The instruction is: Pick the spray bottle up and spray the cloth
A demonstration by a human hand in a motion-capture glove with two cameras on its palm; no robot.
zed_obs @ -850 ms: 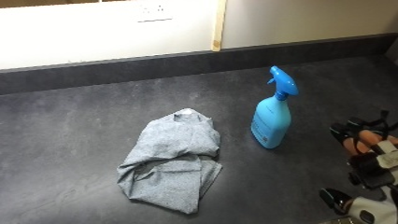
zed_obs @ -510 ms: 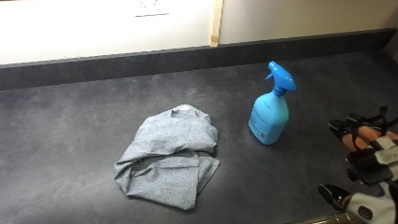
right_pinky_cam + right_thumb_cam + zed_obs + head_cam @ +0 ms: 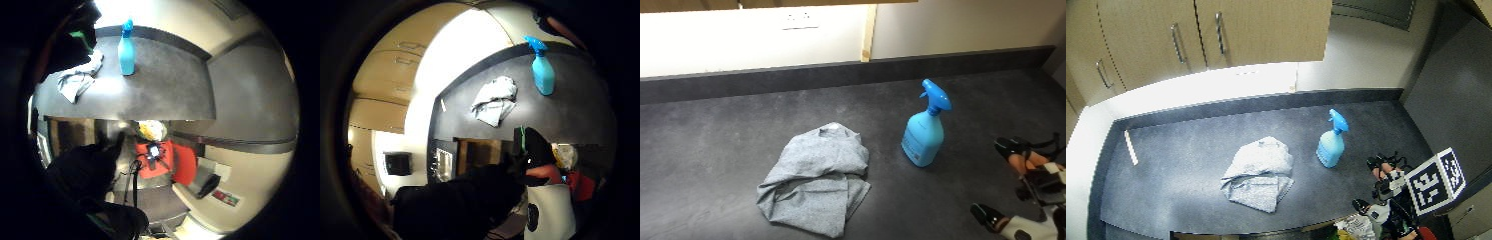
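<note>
Spray bottle stands upright on the counter ahead of the right hand, cloth further beyond; fingers spread apart, holding nothing; prob. light rigid plastic, bit slick, so grab neck under trigger.

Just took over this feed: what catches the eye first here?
The bright blue spray bottle stands upright on the dark countertop, untouched. Beside it, apart from it, lies a crumpled grey cloth. The gloved right hand is at the counter's near edge on the bottle's far side from the cloth, holding nothing.
</note>
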